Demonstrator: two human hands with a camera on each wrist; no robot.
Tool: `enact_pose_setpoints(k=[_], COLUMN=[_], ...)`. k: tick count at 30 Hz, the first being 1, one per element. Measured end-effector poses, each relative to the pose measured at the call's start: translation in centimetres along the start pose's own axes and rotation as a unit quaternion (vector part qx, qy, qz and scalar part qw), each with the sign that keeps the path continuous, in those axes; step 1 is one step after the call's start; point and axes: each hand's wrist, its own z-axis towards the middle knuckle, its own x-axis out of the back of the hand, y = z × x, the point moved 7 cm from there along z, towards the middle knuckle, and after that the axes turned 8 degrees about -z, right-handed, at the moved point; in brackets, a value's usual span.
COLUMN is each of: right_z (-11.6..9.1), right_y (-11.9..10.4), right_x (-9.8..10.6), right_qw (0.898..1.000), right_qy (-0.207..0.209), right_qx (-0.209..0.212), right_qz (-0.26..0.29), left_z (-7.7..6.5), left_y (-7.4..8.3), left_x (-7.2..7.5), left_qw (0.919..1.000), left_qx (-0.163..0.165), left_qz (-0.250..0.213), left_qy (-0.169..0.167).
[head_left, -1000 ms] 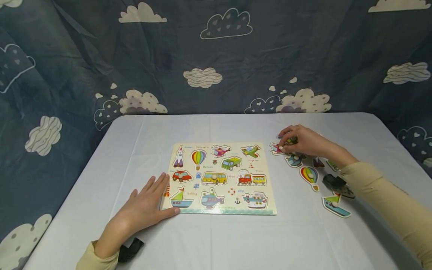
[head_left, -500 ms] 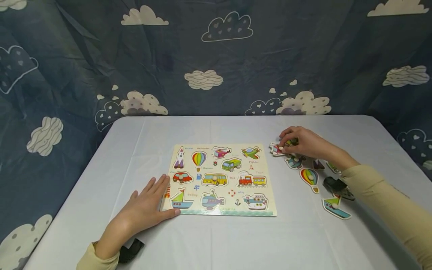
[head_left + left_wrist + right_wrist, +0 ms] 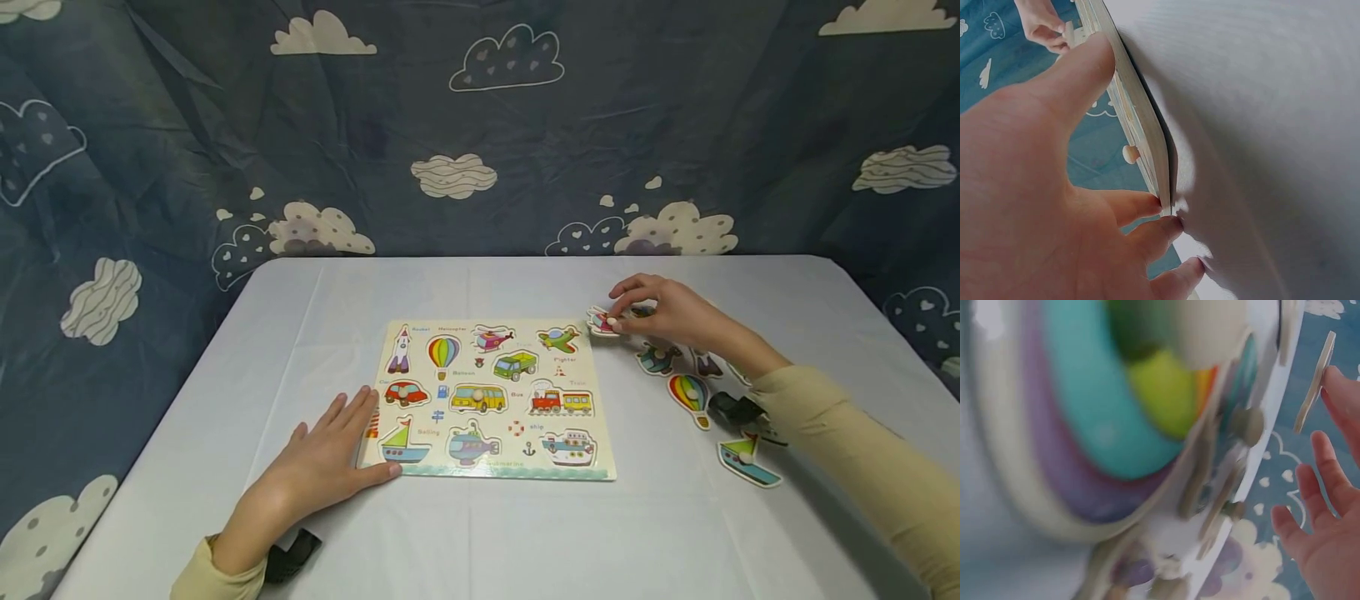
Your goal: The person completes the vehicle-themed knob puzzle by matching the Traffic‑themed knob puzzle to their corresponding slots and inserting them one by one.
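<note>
R hand (image 3: 671, 312) pinches pink pc (image 3: 600, 323) off board's (image 3: 540, 472) far R corner

R hand's grip: clamped, thumb + fingers on pc's knob (image 3: 612, 322); pc held above counter (image 3: 525, 533). L hand (image 3: 326, 458): fingers & thumb apart, resting on board's L edge nr near corner. Balloon pc (image 3: 686, 393) R of board; sailboat pc (image 3: 750, 468) nearer, further R. Cloud-print cloth (image 3: 517, 125) far side.
</note>
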Motion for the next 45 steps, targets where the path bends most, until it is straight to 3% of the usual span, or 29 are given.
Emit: enact_pose_setpoints(k=[11, 45], right_z=[1.4, 6.1], right_y=[-2.7, -10.2], right_x=[0.3, -4.4], right_qw=[0.997, 0.989], right_qy=[0.027, -0.043], right_qx=[0.043, 0.12], right_qz=[0.051, 0.069], left_z=[0.0, 0.1], left_y=[0.0, 0.0], left_x=[0.1, 0.0], left_qw=[1.0, 1.0], left_qx=[-0.002, 0.004], left_qz=[0.0, -0.002], left_qy=[0.0, 0.002])
